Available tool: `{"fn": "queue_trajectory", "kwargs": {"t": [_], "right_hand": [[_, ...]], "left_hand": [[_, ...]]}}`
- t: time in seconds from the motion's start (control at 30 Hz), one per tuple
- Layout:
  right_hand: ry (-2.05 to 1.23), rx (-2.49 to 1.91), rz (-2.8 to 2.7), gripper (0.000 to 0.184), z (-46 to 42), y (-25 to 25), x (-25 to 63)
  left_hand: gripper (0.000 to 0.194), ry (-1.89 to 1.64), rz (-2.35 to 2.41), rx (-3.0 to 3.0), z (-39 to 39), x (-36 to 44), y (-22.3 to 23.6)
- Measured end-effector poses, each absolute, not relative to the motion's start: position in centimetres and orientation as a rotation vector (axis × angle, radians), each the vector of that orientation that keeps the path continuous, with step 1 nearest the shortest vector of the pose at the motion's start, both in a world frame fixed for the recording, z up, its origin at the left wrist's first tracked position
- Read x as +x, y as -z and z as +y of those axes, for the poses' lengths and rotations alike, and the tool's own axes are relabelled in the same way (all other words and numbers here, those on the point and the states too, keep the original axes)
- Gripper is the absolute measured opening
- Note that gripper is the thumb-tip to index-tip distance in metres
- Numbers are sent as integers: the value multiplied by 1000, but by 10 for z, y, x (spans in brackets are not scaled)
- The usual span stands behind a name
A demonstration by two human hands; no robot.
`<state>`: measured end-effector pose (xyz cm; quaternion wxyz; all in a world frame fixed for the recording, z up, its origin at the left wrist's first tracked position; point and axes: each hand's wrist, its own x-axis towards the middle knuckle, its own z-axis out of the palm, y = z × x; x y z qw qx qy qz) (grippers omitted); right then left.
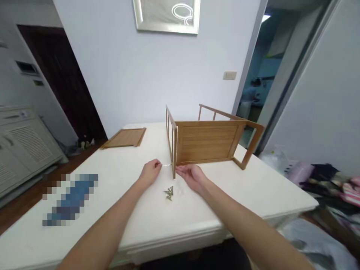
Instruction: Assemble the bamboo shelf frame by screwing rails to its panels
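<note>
My left hand [152, 171] is closed on a thin, shiny metal rod [167, 165] that looks like a hex key. Its far end meets the outer side of an upright wooden side frame [174, 150], low down. On the inner side of that frame, my right hand [192, 175] grips the lower corner where a brown slatted wooden panel [208, 142] joins it. A second wooden side frame [251, 146] stands at the panel's right end. Between my forearms lies a small pile of screws [169, 192], with a clear plastic bag [180, 188] beside it.
A flat wooden panel [125, 137] lies at the back left of the white table [135, 221]. A blurred-out blue thing [71, 198] is at the left. Clothes and bags [323, 176] are heaped right of the table. Another person [250, 95] stands beyond the doorway.
</note>
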<state>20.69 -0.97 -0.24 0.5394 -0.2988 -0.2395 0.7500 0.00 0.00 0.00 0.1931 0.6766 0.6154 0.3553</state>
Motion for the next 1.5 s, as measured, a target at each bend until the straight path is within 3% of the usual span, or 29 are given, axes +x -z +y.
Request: {"fn": "queue_trajectory", "kwargs": {"t": [0.4,1.5], "right_hand": [[-2035,-597,-571,6,-18,-11,212],[-2030,-577,-498,5,-13,-4,210]], "left_hand": [[18,-1010,1754,1887,-5,1,-7],[16,-1017,1768,1860,-1,-2,-3]]}}
